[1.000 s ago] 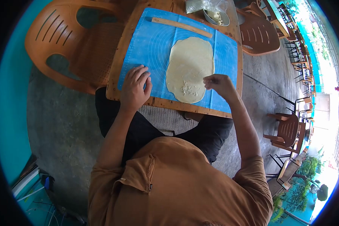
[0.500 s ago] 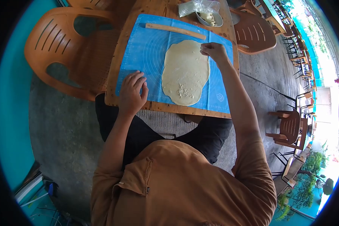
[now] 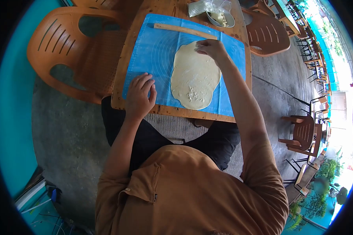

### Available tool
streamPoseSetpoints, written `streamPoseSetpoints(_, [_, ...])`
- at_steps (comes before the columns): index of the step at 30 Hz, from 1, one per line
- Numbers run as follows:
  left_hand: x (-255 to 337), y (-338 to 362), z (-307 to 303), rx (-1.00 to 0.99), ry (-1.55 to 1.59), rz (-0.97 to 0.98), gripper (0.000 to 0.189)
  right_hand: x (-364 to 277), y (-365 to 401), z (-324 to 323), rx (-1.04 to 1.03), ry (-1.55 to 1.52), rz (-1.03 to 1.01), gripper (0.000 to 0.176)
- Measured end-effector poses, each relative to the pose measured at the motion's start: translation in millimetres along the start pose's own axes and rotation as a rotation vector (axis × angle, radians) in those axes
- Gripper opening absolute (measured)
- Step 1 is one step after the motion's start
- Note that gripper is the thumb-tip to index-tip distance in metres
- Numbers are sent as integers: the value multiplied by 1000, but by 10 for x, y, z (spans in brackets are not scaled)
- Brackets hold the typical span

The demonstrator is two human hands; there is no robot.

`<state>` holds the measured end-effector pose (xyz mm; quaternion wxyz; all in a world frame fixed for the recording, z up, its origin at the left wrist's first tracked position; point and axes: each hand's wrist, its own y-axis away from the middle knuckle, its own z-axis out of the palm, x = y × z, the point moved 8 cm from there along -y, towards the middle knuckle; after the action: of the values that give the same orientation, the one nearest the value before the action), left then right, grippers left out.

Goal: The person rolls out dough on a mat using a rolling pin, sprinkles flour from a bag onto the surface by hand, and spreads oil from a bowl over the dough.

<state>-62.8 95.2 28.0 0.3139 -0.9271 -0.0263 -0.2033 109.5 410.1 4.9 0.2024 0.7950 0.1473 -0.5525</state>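
- Dough (image 3: 196, 74) lies rolled out in a long oval on the blue mat (image 3: 153, 47), right of the mat's middle, flat and unfolded.
- Crumbs (image 3: 191, 94) sit in a small patch at the sheet's 6 o'clock end; the rest of its surface looks bare, so topping appears barely begun.
- Right hand (image 3: 210, 47) is over the sheet's 12 o'clock edge, fingers curled down onto it; whether they pinch dough or crumbs cannot be told.
- Left hand (image 3: 140, 96) rests on the mat's near edge at the dough's 8 o'clock, fingers spread and loose, gripping nothing.
- Rolling pin (image 3: 184, 30) lies idle across the mat at 12 o'clock, just beyond the right hand and apart from the dough.
- Bowl (image 3: 220, 18) with pale contents stands past the pin at 1 o'clock, a clear plastic bag (image 3: 208, 6) beside it.
- Wooden table (image 3: 184, 112) carries the mat; an orange chair (image 3: 62, 47) stands at 9 o'clock, a brown chair (image 3: 268, 33) at 2 o'clock.
- Nothing lies between either hand and the dough; only the pin sits close to the right hand's reach toward the bowl.
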Motion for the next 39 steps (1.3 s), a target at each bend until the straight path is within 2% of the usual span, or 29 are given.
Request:
streamPoseSetpoints(2, [9, 0, -6, -1, -1, 2, 14, -57, 95, 148, -87, -39, 31, 27])
streamPoseSetpoints(5, [-1, 9, 3, 3, -4, 2, 14, -22, 127, 195, -81, -51, 19, 27])
streamPoseSetpoints(9, [-8, 5, -5, 8, 25, -1, 15, 69, 173, 16, -43, -117, 25, 27])
streamPoseSetpoints(11, [-8, 6, -16, 12, 20, -1, 14, 101, 251, -80, -64, -156, 99, 25])
streamPoseSetpoints(12, [-1, 6, -18, 13, 15, 1, 13, 63, 314, -123, -90, -154, 136, 31])
streamPoseSetpoints(16, [1, 2, 0, -5, 19, -5, 15, -46, 338, -364, 53, 22, 95, 31])
streamPoseSetpoints(18, [11, 6, 0, 1, -10, 4, 15, -74, 384, -109, -128, -121, 134, 30])
streamPoseSetpoints(21, [12, 6, -2, 4, -2, -2, 15, -71, 260, 42, -78, -75, 87, 30])
streamPoseSetpoints(22, [0, 10, -4, 3, -9, -1, 15, -67, 256, 194, -172, -174, 82, 24])
streamPoseSetpoints(23, [-4, 16, 6, 2, -6, 2, 15, -52, 257, 252, -176, -178, 80, 24])
streamPoseSetpoints(25, [-4, 3, 2, 6, -4, -1, 15, -95, 269, 195, -7, -73, 23, 25])
streamPoseSetpoints(27, [-3, 8, -4, 8, 10, 2, 15, -64, 295, 173, -34, -150, 28, 26])
streamPoseSetpoints(29, [-5, 16, -6, 12, 18, 1, 15, -68, 481, 217, -209, -188, 94, 31])
streamPoseSetpoints(30, [-4, 11, -4, 20, 25, 2, 15, -51, 536, 147, -207, -183, 96, 31])
streamPoseSetpoints(32, [-10, 10, -4, 23, 22, 2, 14, 45, 631, -123, -60, -154, 131, 25])
streamPoseSetpoints(35, [0, 12, -27, 28, 21, 6, 13, 156, 822, -410, -78, -115, 126, 26])
streamPoseSetpoints(36, [7, 8, -33, 34, 23, 6, 13, 121, 832, -580, 39, -28, 89, 26])
streamPoseSetpoints(39, [21, -2, -40, 30, 34, 1, 14, 196, 1031, -628, -78, -37, 185, 25])
